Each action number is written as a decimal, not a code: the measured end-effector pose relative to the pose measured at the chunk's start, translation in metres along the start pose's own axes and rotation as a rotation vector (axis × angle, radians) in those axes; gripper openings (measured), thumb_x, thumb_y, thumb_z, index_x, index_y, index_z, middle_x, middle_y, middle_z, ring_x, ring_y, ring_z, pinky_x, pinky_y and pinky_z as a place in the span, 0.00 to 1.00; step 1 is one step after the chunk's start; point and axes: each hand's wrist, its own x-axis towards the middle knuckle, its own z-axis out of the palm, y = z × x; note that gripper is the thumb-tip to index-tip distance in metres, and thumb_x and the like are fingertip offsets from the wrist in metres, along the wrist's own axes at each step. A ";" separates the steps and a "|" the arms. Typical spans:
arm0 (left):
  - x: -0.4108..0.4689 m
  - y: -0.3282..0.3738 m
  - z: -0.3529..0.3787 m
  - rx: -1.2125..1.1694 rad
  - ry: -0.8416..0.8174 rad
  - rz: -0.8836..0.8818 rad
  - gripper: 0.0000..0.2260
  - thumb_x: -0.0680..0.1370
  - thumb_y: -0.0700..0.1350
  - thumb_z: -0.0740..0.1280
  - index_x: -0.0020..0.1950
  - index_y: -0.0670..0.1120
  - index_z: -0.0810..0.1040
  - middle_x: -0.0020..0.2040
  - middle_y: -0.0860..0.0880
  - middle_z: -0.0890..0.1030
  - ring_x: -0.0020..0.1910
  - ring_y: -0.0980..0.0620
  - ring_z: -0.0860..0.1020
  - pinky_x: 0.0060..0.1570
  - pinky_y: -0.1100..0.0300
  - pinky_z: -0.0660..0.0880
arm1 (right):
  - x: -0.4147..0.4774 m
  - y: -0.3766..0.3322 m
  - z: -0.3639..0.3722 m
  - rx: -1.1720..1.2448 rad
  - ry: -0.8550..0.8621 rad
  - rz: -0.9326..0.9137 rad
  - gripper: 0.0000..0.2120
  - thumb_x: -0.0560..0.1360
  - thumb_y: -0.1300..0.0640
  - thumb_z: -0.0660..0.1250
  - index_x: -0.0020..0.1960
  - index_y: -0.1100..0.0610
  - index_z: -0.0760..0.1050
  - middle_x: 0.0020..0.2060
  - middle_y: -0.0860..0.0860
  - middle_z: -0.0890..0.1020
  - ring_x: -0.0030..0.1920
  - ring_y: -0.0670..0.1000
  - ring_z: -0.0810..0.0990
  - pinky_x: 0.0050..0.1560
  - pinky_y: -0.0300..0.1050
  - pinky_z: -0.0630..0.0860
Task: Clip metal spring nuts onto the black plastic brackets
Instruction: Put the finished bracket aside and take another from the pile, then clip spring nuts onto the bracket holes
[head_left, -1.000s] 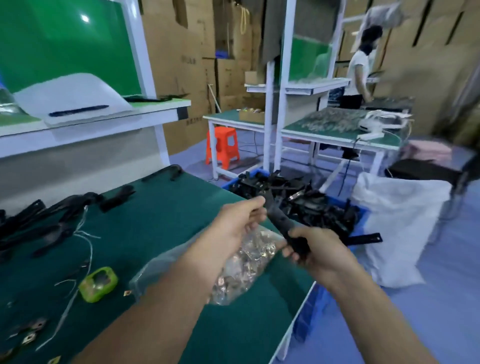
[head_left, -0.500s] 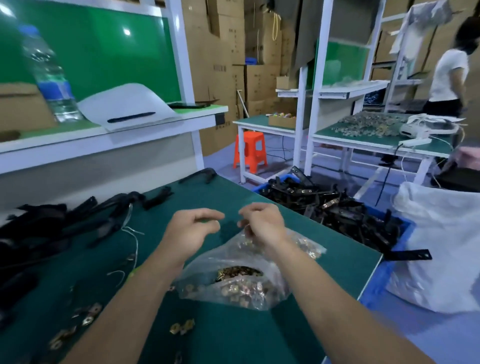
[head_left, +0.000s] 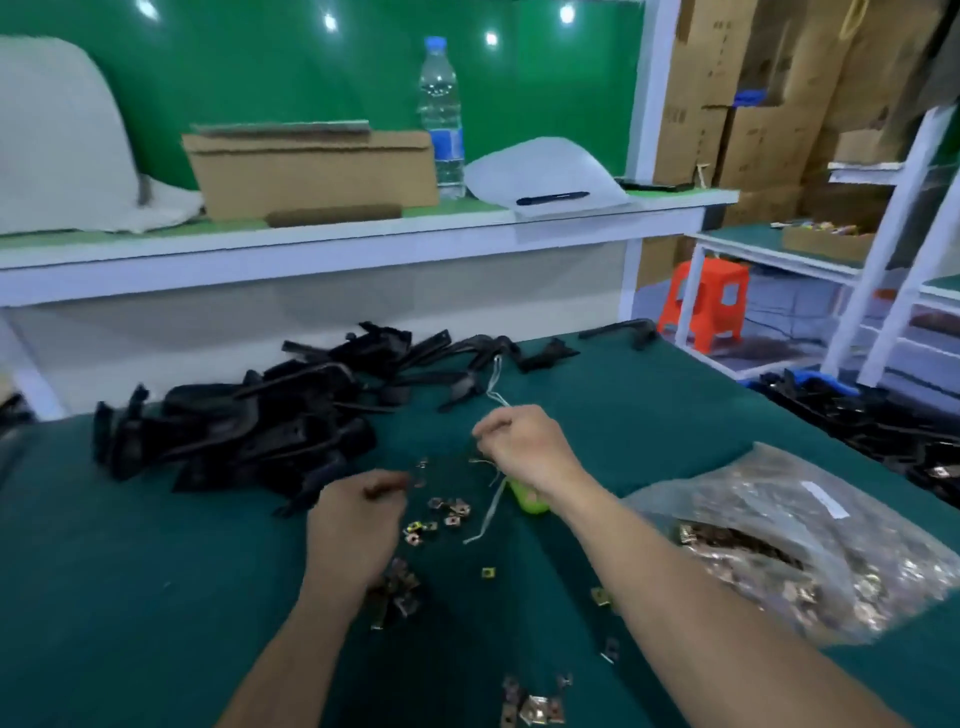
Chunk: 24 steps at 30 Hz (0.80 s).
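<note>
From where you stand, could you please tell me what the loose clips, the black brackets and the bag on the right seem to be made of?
Loose clips: likely plated metal, brassy with bright glints.
Black brackets: probably moulded plastic, with a dull matt black surface and no shine.
Bag: thin clear plastic film, crinkled and glossy, with its contents showing through.

Nothing here can be read. The blue label (head_left: 448, 148) on the water bottle (head_left: 439, 88), up on the shelf (head_left: 363, 236) beyond the right hand (head_left: 524, 447), is a blur, and the dark print on the cardboard boxes (head_left: 696, 93) further right is too faint. The white sticker (head_left: 826, 500) on the plastic bag (head_left: 753, 483), right of that hand, shows no legible marks.
</note>
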 end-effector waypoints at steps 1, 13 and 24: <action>0.000 -0.012 -0.015 0.071 0.038 -0.023 0.15 0.77 0.41 0.69 0.39 0.62 0.83 0.30 0.61 0.83 0.28 0.59 0.80 0.25 0.70 0.72 | 0.007 -0.002 0.013 -0.063 -0.039 -0.005 0.12 0.77 0.61 0.67 0.56 0.49 0.84 0.58 0.47 0.83 0.59 0.49 0.80 0.61 0.46 0.77; -0.023 -0.068 -0.032 0.402 -0.045 0.219 0.12 0.80 0.56 0.65 0.61 0.58 0.82 0.60 0.62 0.79 0.62 0.57 0.73 0.64 0.59 0.70 | 0.113 -0.055 0.158 -0.253 -0.233 -0.088 0.33 0.79 0.67 0.59 0.80 0.48 0.57 0.70 0.54 0.71 0.45 0.53 0.79 0.40 0.48 0.77; -0.014 -0.070 -0.026 0.226 -0.022 0.097 0.05 0.73 0.49 0.74 0.45 0.59 0.81 0.45 0.63 0.76 0.51 0.59 0.73 0.51 0.70 0.70 | 0.213 -0.028 0.138 -1.018 -0.017 0.077 0.34 0.74 0.55 0.67 0.77 0.59 0.61 0.73 0.59 0.64 0.73 0.63 0.64 0.73 0.57 0.63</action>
